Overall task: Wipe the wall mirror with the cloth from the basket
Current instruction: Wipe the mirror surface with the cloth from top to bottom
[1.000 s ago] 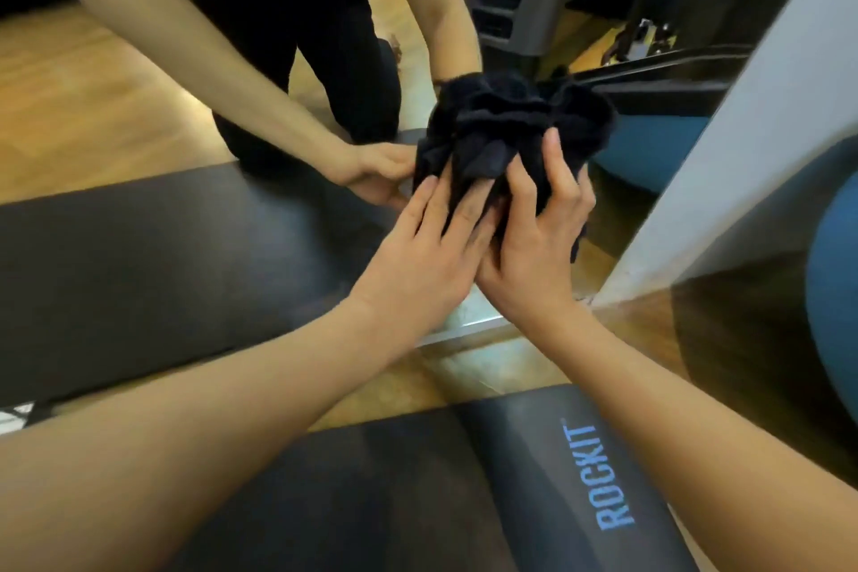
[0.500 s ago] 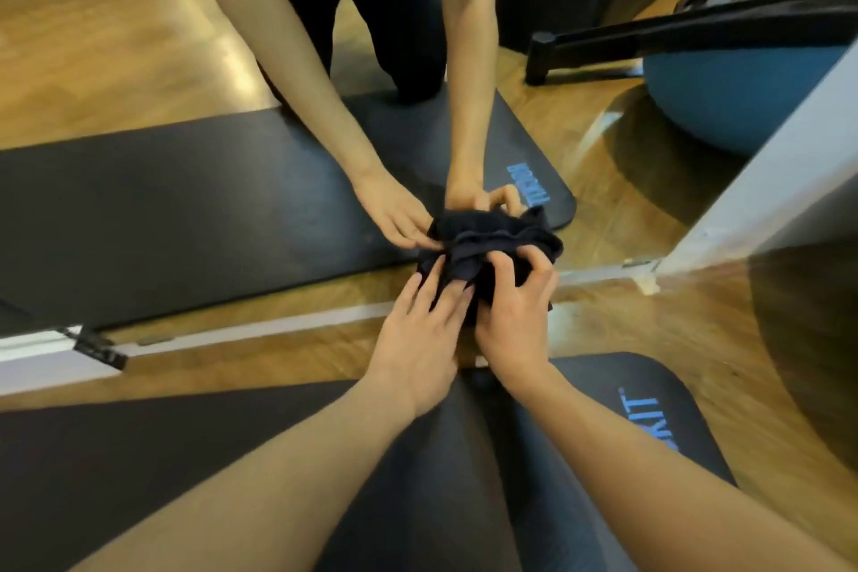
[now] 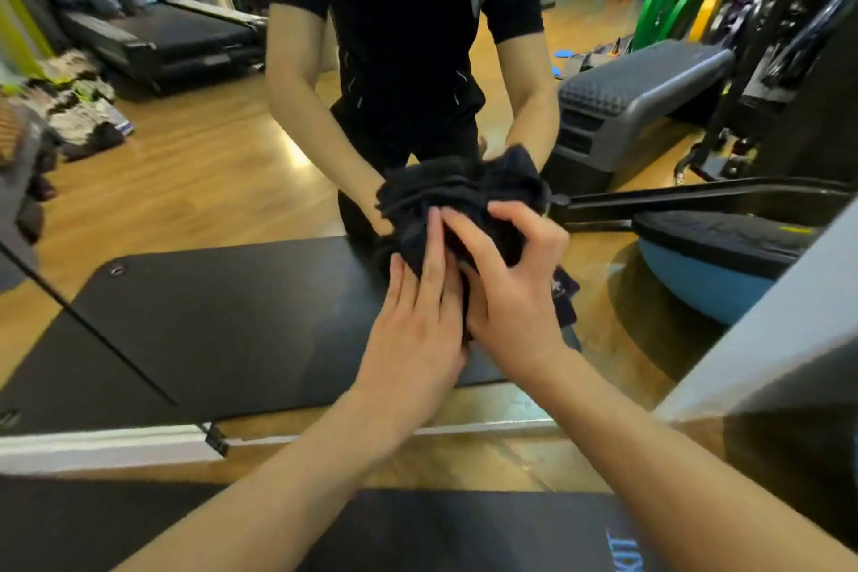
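Cloth: my black cloth [image 3: 457, 204] is bunched against the low mirror [image 3: 195, 181].
Left hand [image 3: 413, 330]: fingers straight, pressing it flat.
Right hand [image 3: 506, 293]: curled, gripping the wad.
Risk: a loose corner could slip out and leave streaks.

**One head camera, close on the mirror**

A single view here, worn on the person's head, looking forward and down along both forearms. It faces the wall mirror [image 3: 195, 181] squarely and sits very near it: the glass fills most of the frame, its bottom edge running across the lower third. The wide angle bends the floor and the white wall edge [image 3: 761, 339] on the right. Beneath the glass, a strip of wooden floor and a dark mat [image 3: 441, 534]. The mirror throws back the wearer, headset at the top edge, and the gym behind.
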The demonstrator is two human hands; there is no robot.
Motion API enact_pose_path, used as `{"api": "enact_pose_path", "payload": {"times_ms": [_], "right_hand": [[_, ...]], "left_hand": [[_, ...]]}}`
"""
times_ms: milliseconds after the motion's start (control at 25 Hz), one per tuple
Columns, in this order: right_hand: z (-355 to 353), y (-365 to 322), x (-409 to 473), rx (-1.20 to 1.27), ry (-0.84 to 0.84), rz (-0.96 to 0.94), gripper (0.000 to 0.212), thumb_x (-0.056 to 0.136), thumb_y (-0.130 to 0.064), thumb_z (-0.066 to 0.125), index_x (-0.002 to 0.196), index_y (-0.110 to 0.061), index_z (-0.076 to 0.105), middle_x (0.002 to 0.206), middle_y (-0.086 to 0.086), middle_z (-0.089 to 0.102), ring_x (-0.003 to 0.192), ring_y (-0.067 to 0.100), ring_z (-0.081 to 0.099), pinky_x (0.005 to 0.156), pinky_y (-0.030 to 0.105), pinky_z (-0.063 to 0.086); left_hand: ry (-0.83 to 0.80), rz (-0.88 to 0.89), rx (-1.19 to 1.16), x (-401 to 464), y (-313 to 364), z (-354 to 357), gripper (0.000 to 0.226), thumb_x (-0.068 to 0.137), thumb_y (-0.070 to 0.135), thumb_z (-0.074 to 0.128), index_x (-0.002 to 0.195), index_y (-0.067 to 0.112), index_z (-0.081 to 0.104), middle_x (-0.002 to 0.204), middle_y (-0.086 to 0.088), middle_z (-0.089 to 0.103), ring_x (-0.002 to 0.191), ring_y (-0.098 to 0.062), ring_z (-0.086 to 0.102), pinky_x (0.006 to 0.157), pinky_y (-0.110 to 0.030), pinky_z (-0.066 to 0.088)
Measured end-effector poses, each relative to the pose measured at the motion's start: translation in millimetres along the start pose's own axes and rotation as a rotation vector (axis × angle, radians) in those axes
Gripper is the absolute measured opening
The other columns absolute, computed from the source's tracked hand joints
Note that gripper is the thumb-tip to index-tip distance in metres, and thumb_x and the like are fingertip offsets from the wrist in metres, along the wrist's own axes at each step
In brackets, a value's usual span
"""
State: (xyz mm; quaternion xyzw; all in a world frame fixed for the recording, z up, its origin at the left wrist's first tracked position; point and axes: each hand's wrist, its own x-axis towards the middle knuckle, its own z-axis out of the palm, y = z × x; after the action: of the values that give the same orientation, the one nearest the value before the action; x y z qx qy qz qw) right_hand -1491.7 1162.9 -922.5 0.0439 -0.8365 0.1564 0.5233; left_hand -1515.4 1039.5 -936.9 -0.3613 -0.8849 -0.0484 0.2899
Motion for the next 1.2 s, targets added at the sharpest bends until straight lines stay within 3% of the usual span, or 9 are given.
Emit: {"api": "enact_pose_path", "payload": {"times_ms": [160, 320, 480, 640, 800, 920, 1000, 1080, 1200], "right_hand": [[7, -42, 92, -0.115, 0.220, -0.077, 0.040, 0.108, -0.040, 0.046, 0.130, -0.019, 0.072, 0.138, 0.009, 0.048, 0.118, 0.040, 0.049, 0.103, 0.047, 0.042], [62, -36, 19, -0.167, 0.250, -0.059, 0.040, 0.105, -0.042, 0.044, 0.128, -0.023, 0.071, 0.133, 0.000, 0.036, 0.120, 0.032, 0.040, 0.100, 0.045, 0.042], [118, -15, -96, -0.216, 0.122, -0.084, 0.042, 0.096, -0.034, 0.050, 0.139, -0.031, 0.049, 0.139, -0.001, 0.032, 0.129, 0.032, 0.033, 0.107, 0.044, 0.034], [159, 7, -238, -0.199, -0.184, -0.046, 0.075, 0.076, -0.035, 0.064, 0.147, -0.027, 0.039, 0.144, 0.005, 0.026, 0.133, 0.038, 0.029, 0.107, 0.050, 0.037], [185, 23, -330, -0.247, -0.406, -0.015, 0.089, 0.068, -0.017, 0.081, 0.146, -0.019, 0.038, 0.143, 0.012, 0.026, 0.119, 0.040, 0.034, 0.101, 0.054, 0.045], [198, 10, -346, -0.220, -0.485, 0.145, 0.089, 0.060, -0.001, 0.084, 0.137, -0.018, 0.042, 0.136, 0.013, 0.031, 0.101, 0.037, 0.036, 0.083, 0.054, 0.057], [193, -1, -336, -0.156, -0.524, 0.249, 0.087, 0.063, 0.007, 0.080, 0.135, -0.022, 0.040, 0.132, 0.011, 0.033, 0.101, 0.042, 0.041, 0.078, 0.055, 0.058], [179, -9, -309, -0.092, -0.533, 0.236, 0.086, 0.067, 0.013, 0.074, 0.138, -0.023, 0.042, 0.130, 0.010, 0.036, 0.104, 0.042, 0.046, 0.076, 0.054, 0.058], [153, -24, -235, 0.013, -0.473, 0.189, 0.075, 0.078, 0.006, 0.075, 0.142, -0.025, 0.049, 0.129, 0.009, 0.045, 0.108, 0.035, 0.043, 0.087, 0.048, 0.054]], "left_hand": [[0.237, -0.053, -0.085, 47, -53, -53, 0.071, 0.105, 0.014, 0.052, 0.158, -0.011, 0.011, 0.164, -0.037, -0.006, 0.156, -0.044, 0.014, 0.127, -0.056, 0.017], [0.252, 0.047, -0.009, -4, -74, 18, 0.057, 0.108, 0.006, 0.047, 0.152, -0.019, 0.022, 0.161, -0.039, 0.015, 0.154, -0.045, 0.015, 0.122, -0.055, 0.029], [0.148, 0.110, 0.070, -82, -81, 120, 0.049, 0.111, 0.004, 0.031, 0.154, -0.017, 0.017, 0.162, -0.036, 0.015, 0.155, -0.045, 0.011, 0.126, -0.056, 0.020], [0.034, 0.214, 0.034, -175, -83, 213, 0.047, 0.106, -0.004, 0.029, 0.152, -0.013, 0.031, 0.164, -0.034, 0.012, 0.142, -0.052, 0.041, 0.122, -0.059, 0.030], [-0.183, 0.211, 0.007, -240, -73, 267, 0.061, 0.095, -0.002, 0.030, 0.155, -0.008, 0.023, 0.165, -0.028, 0.023, 0.140, -0.049, 0.045, 0.120, -0.051, 0.028], [-0.322, 0.076, -0.038, -256, -59, 277, 0.066, 0.092, 0.003, 0.035, 0.156, -0.007, 0.022, 0.165, -0.027, 0.024, 0.142, -0.046, 0.043, 0.121, -0.050, 0.026], [-0.481, 0.049, -0.047, -253, -53, 264, 0.067, 0.097, 0.007, 0.031, 0.159, -0.007, 0.007, 0.169, -0.026, -0.005, 0.151, -0.046, 0.026, 0.126, -0.050, 0.015], [-0.516, 0.001, -0.037, -242, -46, 238, 0.078, 0.098, 0.013, 0.050, 0.158, -0.009, 0.005, 0.161, -0.027, -0.032, 0.155, -0.045, 0.013, 0.126, -0.049, 0.014], [-0.268, -0.089, -0.054, -201, -49, 184, 0.085, 0.080, 0.025, 0.076, 0.148, -0.012, 0.039, 0.162, -0.039, -0.002, 0.147, -0.046, 0.027, 0.116, -0.050, 0.039]]}}
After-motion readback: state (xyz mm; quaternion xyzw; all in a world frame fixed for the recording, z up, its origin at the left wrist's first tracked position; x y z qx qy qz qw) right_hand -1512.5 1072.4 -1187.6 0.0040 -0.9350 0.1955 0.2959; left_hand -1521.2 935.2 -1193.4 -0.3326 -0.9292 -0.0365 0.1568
